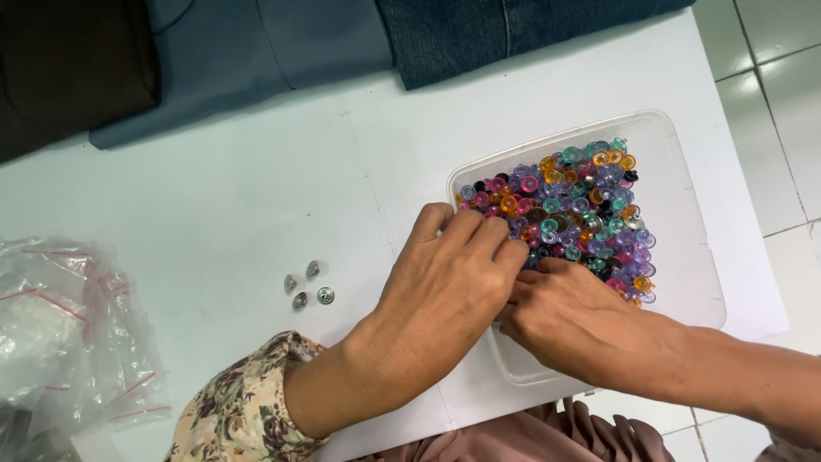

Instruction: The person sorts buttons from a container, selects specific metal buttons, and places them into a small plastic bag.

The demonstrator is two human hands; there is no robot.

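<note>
Both hands lay palm-down together over the clear tray on the white desk, left hand and right hand with fingertips curled among the coloured beads, whether pinching any I could not tell.

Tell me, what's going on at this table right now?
A person has both hands in a clear plastic tray heaped with small colourful beads. The left hand and right hand meet at the pile's near edge, fingertips among the beads; whether they hold any is hidden. Four small metal pieces lie left of the tray, with plastic bags further left.
</note>
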